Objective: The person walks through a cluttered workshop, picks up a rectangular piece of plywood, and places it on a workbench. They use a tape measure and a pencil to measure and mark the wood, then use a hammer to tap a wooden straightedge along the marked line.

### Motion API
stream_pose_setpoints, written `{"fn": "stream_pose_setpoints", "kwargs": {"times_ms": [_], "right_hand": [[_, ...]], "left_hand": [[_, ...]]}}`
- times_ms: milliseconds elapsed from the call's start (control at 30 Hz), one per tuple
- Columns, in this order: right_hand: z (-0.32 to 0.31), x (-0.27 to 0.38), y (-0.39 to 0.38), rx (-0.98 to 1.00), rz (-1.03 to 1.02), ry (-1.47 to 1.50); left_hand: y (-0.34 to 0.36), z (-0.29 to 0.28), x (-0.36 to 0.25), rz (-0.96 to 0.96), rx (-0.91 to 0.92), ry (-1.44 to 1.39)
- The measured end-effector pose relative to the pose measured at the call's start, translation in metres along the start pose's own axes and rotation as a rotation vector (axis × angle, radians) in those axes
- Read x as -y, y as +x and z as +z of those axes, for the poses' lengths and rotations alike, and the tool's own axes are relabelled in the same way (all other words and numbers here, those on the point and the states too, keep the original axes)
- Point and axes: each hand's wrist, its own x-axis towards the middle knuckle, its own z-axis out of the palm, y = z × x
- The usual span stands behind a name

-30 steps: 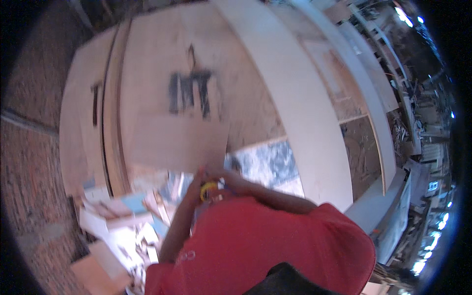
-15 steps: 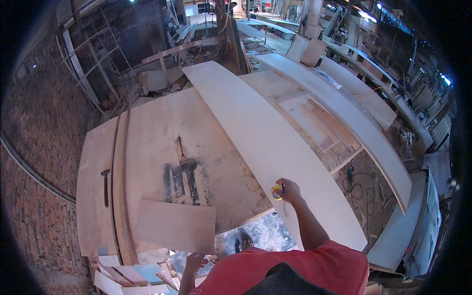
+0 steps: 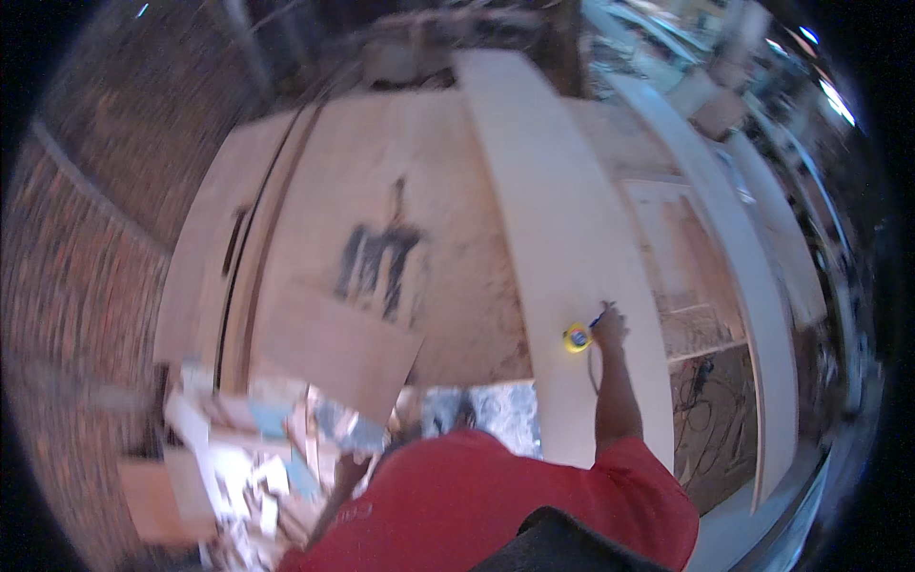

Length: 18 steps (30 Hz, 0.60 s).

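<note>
A long pale board (image 3: 562,210) lies across the worktable. On it rests a yellow tape measure (image 3: 577,337), just left of my right hand (image 3: 611,329). The fingers of that hand are closed round a thin dark blue stick that points toward the tape measure; its kind is too blurred to name. My left hand (image 3: 352,471) is low at the near side, below the corner of a loose brown panel (image 3: 338,348). Blur smears its fingers, and I cannot tell whether it touches anything.
The wide wooden worktable (image 3: 457,276) has black stains and a long bar (image 3: 272,238) along its left side. Offcuts (image 3: 257,486) lie in a heap at the lower left. A second long board (image 3: 729,219) runs along the right. A brick wall (image 3: 86,315) stands at the left.
The view has turned, so everything appears rotated. The tape measure was in my right hand and now lies on the board beside it. A thin blue stick now shows at that hand.
</note>
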Motion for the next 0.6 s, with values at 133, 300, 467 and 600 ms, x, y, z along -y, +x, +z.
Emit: {"fn": "stream_pose_setpoints", "kwargs": {"times_ms": [133, 300, 467, 600], "right_hand": [[0.032, -0.006, -0.008, -0.099, -0.032, -0.141], [0.025, 0.024, -0.072, -0.42, -0.354, 0.376], [0.089, 0.13, -0.226, 0.165, -0.636, 0.666], [0.091, 0.216, -0.308, 0.922, -0.304, 0.755]], "left_hand": [[-0.022, -0.051, -0.064, -0.165, -0.111, 0.046], [-0.024, -0.091, -0.085, -0.098, -0.504, -0.021], [0.011, -0.152, -0.09, -0.037, -0.609, -0.158], [0.069, -0.213, -0.078, 0.173, -0.703, -0.092]]}}
